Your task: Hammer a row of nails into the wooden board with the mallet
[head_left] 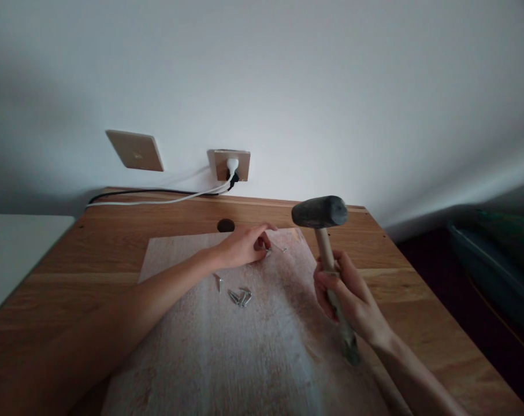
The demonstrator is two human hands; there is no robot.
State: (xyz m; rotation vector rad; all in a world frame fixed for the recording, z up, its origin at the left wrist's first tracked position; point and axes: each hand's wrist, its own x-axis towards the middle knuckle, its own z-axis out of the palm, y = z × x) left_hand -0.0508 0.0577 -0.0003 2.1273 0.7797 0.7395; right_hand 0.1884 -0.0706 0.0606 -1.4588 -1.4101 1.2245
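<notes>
Right hand (346, 292): one mallet (319, 212); left hand (244, 245): over one board (257, 352)

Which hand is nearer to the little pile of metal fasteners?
Left. The left hand is just beyond the pile; the right hand is farther away, off to its right, gripping a mallet.

wooden tabletop (417, 323) with a pale board (262, 358) and thin cables (149, 203)

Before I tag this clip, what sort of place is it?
Most likely a room in a home or small office: a wooden table by a pale wall, a socket, and cables plugged into it.
</notes>
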